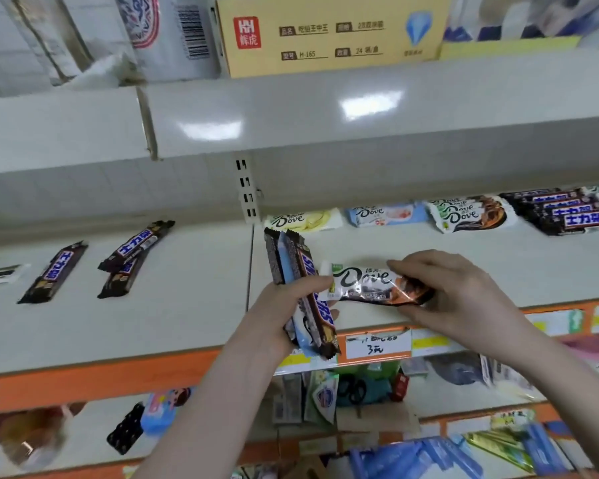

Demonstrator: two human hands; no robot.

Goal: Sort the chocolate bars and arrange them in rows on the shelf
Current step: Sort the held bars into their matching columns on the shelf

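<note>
Loose Snickers bars [54, 271] lie left on the shelf [187, 305]. The left hand [277, 312] grips a mixed stack [303, 295]; the right hand [457, 299] pinches a Dove bar [374, 283], best laid squarely on the matching Dove pile [471, 214] behind.

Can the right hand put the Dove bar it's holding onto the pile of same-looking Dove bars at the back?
Probably yes. The right hand grips the Dove bar, and the shelf between it and the matching Dove pile lies bare, with nothing in the way.
</note>
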